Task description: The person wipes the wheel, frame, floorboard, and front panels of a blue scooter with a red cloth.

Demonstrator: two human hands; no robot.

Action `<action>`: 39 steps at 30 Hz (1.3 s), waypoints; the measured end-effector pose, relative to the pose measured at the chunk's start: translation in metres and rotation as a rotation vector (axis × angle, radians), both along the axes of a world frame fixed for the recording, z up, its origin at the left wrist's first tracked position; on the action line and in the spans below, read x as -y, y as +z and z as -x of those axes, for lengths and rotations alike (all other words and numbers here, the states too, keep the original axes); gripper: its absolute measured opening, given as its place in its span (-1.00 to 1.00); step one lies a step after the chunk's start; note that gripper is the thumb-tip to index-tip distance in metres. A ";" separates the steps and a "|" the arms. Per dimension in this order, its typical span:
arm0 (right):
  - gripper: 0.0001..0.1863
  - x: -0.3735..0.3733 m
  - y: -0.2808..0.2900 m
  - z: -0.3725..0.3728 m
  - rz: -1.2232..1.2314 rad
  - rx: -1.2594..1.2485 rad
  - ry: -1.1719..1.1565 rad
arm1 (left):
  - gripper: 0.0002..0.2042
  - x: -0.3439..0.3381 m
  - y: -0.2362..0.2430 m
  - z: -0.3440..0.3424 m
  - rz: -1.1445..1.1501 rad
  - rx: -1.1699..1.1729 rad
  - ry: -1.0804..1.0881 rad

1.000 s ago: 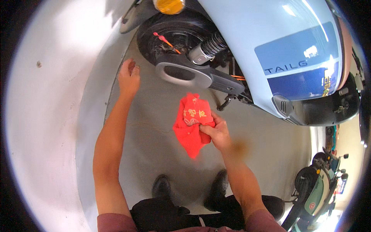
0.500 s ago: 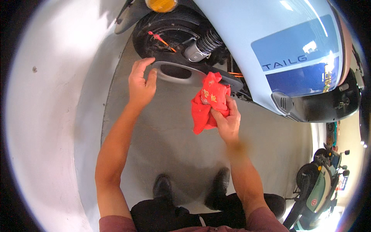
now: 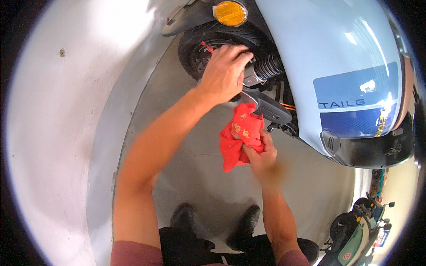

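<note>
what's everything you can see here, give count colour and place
Cloth: one, red with yellow markings, centre
Scooter: one, mostly light blue, upper right
Wheel: one, black, top centre
Reflector: one, amber, above the wheel
Strip: one, red, at the wheel
Shock absorber: one, black and silver, beside the wheel
Cables: count unclear, orange, by the scooter's underside
Parked scooter: at least one, green, lower right
Wall: one, white, left
Floor: one, grey, centre
Shoes: two, black, bottom
Trousers: one pair, black, bottom
Sleeves: two, maroon, bottom
Left hand: one, bare, in front of the wheel
Right hand: one, bare, gripping cloth
</note>
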State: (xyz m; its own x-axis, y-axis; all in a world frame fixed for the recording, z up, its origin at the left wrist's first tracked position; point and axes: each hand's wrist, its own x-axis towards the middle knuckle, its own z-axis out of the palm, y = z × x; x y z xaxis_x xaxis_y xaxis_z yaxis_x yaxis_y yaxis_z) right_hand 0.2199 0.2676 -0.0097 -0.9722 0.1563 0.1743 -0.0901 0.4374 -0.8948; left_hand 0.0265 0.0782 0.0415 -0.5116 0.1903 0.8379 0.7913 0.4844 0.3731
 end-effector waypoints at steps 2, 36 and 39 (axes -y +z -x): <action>-0.42 0.005 0.009 0.003 0.019 -0.015 -0.048 | -0.63 0.000 -0.009 -0.030 -0.389 0.303 -0.169; -0.54 0.078 0.049 0.028 -0.281 -0.106 0.582 | -0.71 0.157 -0.125 0.043 0.556 1.036 0.572; -0.59 0.070 0.042 0.015 -0.263 -0.045 0.604 | -0.72 0.191 -0.166 0.003 0.470 0.937 0.626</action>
